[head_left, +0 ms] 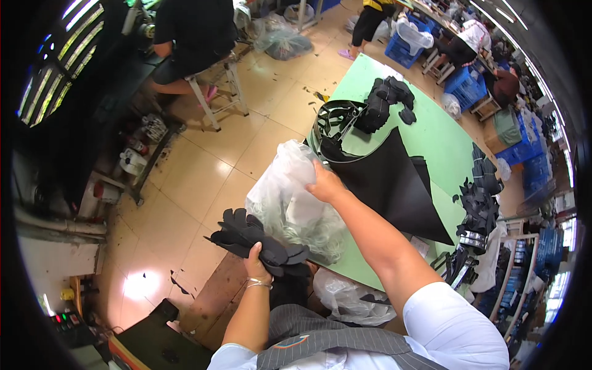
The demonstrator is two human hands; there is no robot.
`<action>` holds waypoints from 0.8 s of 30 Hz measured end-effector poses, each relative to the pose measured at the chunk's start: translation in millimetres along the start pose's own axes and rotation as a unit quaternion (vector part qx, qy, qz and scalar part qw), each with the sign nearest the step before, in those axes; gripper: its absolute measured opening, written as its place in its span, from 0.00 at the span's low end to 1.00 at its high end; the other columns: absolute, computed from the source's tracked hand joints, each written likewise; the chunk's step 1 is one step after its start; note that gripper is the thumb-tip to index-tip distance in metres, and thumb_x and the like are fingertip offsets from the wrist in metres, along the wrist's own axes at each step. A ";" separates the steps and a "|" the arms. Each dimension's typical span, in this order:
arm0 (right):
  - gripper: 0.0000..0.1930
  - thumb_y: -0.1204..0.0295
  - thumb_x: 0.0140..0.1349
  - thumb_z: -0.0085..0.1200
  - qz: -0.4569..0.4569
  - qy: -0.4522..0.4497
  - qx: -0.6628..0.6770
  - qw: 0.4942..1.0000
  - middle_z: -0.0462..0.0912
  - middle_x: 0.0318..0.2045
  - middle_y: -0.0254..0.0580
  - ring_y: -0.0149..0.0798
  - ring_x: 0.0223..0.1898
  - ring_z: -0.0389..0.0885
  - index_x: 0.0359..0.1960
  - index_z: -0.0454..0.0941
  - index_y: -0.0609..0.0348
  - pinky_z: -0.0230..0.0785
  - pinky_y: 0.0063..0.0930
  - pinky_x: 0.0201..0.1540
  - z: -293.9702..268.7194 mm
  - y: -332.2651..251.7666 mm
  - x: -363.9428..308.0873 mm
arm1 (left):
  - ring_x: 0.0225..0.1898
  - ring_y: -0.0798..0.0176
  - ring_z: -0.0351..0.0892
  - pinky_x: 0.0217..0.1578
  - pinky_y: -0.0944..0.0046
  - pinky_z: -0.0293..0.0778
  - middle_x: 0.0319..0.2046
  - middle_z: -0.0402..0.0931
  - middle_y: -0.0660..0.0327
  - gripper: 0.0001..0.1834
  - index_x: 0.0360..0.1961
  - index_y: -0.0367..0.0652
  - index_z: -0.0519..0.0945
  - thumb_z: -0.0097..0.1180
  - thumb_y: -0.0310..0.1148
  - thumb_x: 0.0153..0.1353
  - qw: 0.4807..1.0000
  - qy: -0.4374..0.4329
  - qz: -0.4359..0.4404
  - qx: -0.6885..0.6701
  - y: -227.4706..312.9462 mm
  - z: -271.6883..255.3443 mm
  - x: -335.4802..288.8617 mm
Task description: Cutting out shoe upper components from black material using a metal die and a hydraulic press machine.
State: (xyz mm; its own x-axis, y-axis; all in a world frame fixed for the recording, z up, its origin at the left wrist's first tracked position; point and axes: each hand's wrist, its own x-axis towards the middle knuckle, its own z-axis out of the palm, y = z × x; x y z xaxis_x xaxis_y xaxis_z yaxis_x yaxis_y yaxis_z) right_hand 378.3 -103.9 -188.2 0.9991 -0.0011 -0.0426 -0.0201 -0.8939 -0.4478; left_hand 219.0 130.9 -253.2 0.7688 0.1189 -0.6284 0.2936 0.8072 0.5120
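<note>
My left hand [255,266] is closed around a thick bundle of black cut pieces [250,239] with rounded ends, which fan out on both sides of it. The right arm reaches forward across the green table's near left corner. At its end my right hand [325,183] grips a translucent white plastic bag [290,179] by its upper side. That bag sags over the table edge, with pale stringy contents showing at its lower part. A black sheet [394,185] lies on the table just right of my right hand.
Stacks of black pieces [388,98] and a ring-shaped strap bundle [333,129] lie on the green table [444,132]. More black pieces [480,197] sit at its right edge. Another plastic bag [351,296] is under the near edge. A person [194,37] sits on a stool [231,92] at far left.
</note>
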 end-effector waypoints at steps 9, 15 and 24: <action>0.22 0.63 0.58 0.51 -0.170 -0.333 0.293 0.880 0.77 0.44 0.58 0.52 0.47 0.76 0.51 0.74 0.65 0.67 0.36 0.53 -1.9 -78.5 -97.0 | 0.41 0.60 0.78 0.42 0.58 0.76 0.42 0.76 0.60 0.22 0.48 0.35 0.74 0.60 0.31 0.52 0.995 0.044 -0.045 0.078 -5.1 -25.3 49.3; 0.15 0.74 0.57 0.47 0.189 -0.121 0.247 0.942 0.78 0.46 0.56 0.53 0.43 0.80 0.44 0.76 0.68 0.72 0.39 0.47 42.2 -26.5 -80.4 | 0.41 0.58 0.79 0.46 0.57 0.76 0.39 0.78 0.58 0.20 0.46 0.36 0.75 0.59 0.35 0.53 0.990 0.038 -0.054 0.123 1.5 12.9 40.1; 0.11 0.73 0.55 0.48 0.298 -0.226 -0.064 0.925 0.82 0.37 0.54 0.48 0.45 0.81 0.36 0.80 0.64 0.75 0.37 0.44 42.8 -6.9 -82.2 | 0.40 0.59 0.79 0.44 0.58 0.77 0.41 0.76 0.58 0.22 0.50 0.36 0.72 0.59 0.29 0.52 0.989 0.000 -0.086 0.120 11.2 20.4 38.3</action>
State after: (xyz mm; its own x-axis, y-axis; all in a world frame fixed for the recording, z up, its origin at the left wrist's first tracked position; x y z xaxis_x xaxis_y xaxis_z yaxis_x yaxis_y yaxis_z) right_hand 294.7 -78.5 -219.8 0.6940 -0.3501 -0.6292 -0.5290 -0.8407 -0.1157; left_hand 263.3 132.7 -259.6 0.6956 -0.0094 -0.7184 0.5468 0.6555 0.5209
